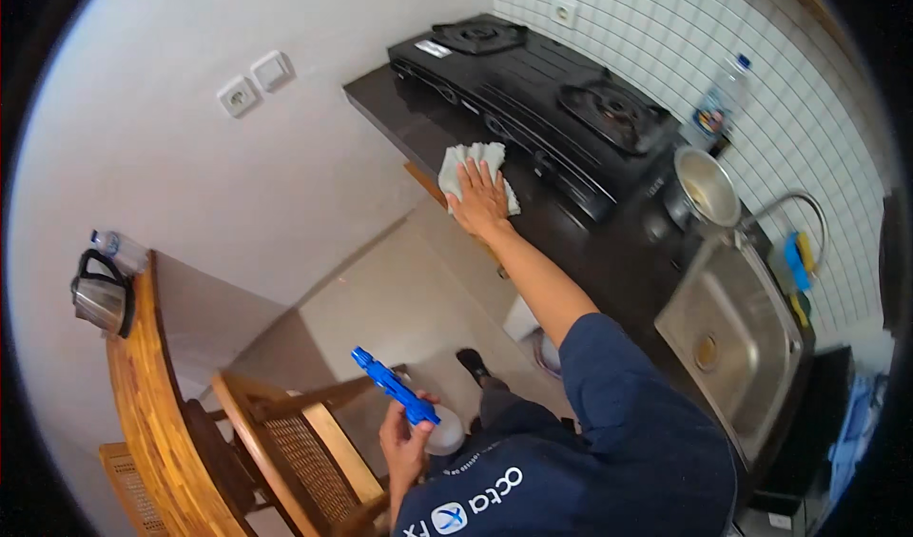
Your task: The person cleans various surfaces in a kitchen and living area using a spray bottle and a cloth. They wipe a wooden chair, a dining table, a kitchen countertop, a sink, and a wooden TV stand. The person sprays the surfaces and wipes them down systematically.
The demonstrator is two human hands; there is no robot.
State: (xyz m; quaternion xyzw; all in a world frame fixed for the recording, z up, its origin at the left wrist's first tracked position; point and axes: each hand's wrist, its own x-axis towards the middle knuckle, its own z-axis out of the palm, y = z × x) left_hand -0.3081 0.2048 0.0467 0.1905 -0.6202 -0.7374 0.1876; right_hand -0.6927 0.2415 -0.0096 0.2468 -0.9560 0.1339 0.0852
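My right hand [483, 196] lies flat on a pale cloth [456, 162], pressing it against the dark countertop [570, 251] near its front edge. Just behind the cloth stands a black two-burner gas stove [528, 95], with its knobs facing me. Low in front of my body, my left hand [406, 441] grips a spray bottle [444, 433] by the neck. The bottle has a blue trigger head [392, 383] and a whitish, translucent body, partly hidden by my fingers and shirt.
Right of the stove are a metal pot [706, 187] and a plastic bottle [719, 105]. A steel sink [727, 344] with a curved faucet [813, 205] sits nearer me; sponges [800, 255] are behind it. On the left, a wooden counter [143, 366] holds an electric kettle [102, 298], beside a chair [307, 458].
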